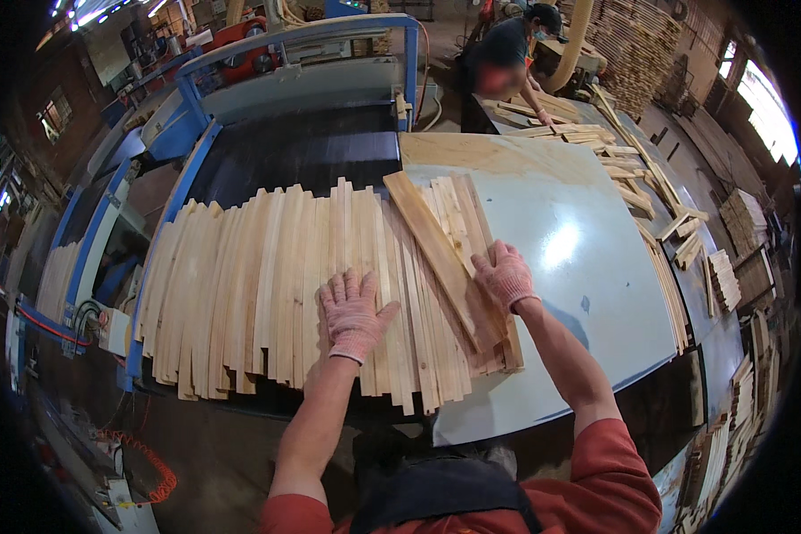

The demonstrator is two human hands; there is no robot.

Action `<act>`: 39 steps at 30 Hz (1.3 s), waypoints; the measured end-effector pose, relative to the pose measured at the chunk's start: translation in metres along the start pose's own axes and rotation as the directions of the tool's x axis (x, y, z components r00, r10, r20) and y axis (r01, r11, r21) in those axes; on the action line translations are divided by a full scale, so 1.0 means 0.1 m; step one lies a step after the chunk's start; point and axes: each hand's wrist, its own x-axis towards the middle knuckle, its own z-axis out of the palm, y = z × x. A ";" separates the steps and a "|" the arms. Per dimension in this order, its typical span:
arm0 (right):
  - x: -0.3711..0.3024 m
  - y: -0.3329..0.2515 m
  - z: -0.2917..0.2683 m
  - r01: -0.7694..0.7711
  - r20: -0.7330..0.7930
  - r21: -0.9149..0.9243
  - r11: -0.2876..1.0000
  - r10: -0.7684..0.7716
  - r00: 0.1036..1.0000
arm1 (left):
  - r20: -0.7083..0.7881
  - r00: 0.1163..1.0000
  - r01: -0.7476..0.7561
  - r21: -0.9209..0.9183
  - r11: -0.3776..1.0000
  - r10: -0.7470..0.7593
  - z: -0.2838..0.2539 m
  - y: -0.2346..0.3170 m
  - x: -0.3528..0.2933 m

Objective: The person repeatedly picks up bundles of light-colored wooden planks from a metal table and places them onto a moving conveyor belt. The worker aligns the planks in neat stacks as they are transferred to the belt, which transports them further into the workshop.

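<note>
A wide row of pale wooden strips (267, 276) lies side by side in front of me, their ends uneven. My left hand (354, 316), in a pinkish knit glove, rests flat on the strips with its fingers spread. At the row's right end, a longer wooden board (432, 254) lies slanted on top of other strips. My right hand (505, 274), gloved alike, has its fingers curled at the right edge of the boards there, next to the slanted one. Its fingertips are partly hidden.
Beyond the strips is a dark conveyor belt (303, 151) under a blue machine frame (298, 34). A pale metal tabletop (561, 294) extends to the right. Across it, a co-worker (503, 58) handles wood pieces (561, 133). More strips (721, 280) and stacked lumber (632, 53) stand at the right.
</note>
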 end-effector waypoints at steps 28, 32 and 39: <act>-0.67 1.52 0.07 0.018 -0.134 -0.032 0.999 -0.022 0.991 | 0.322 0.941 0.126 -0.057 0.990 -0.101 -0.17 1.33 0.49; -0.71 1.73 0.06 0.018 -0.211 0.024 1.000 -0.013 0.977 | 0.273 0.961 0.050 -0.006 0.999 -0.046 -0.06 1.56 0.50; -0.82 1.80 0.12 0.013 -0.206 -0.017 1.000 -0.016 0.978 | 0.277 0.944 0.290 -0.436 0.852 -0.179 0.30 1.59 0.44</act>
